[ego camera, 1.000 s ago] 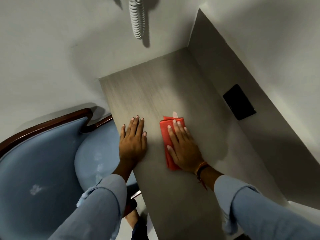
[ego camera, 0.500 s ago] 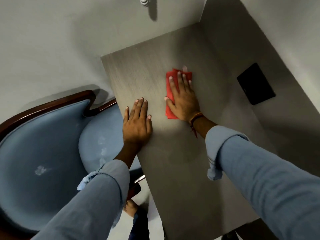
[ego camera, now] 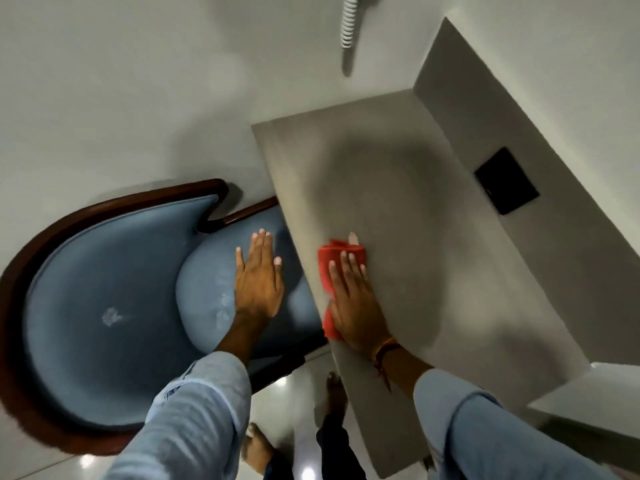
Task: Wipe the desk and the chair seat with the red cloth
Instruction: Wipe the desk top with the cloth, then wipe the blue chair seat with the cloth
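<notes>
Both hands flat: right hand [ego camera: 353, 303] pressing the red cloth [ego camera: 329, 271] along the counter [ego camera: 398, 202] edge, left hand [ego camera: 258, 278] empty over the chair seat [ego camera: 207, 289], so I'd overlap strokes.

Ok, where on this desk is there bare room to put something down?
Bare desk runs from the red cloth to the back wall corner. The near left edge is crowded: the right hand presses the cloth there.

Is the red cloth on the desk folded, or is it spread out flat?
Folded: the red cloth forms a narrow, layered strip under the right hand, bunched at its far end, on the desk.
</notes>
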